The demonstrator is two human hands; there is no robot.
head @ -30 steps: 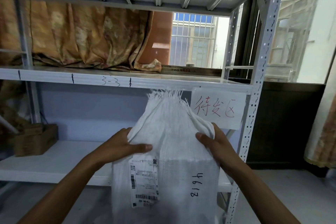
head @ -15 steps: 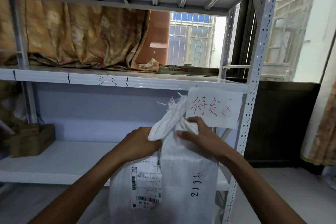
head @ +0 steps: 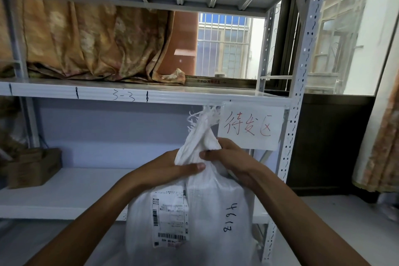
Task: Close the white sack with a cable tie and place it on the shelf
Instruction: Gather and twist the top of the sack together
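- Two hands close on the neck of the white sack (head: 213, 211): the left hand (head: 170, 168) curls round the bunched cloth, and the right hand (head: 232, 158) pinches it opposite.
- Frayed mouth above the fingers (head: 226, 147), full body below them.
- No cable tie is visible; next, I judge, one hand must keep the neck tight while the other fetches it.
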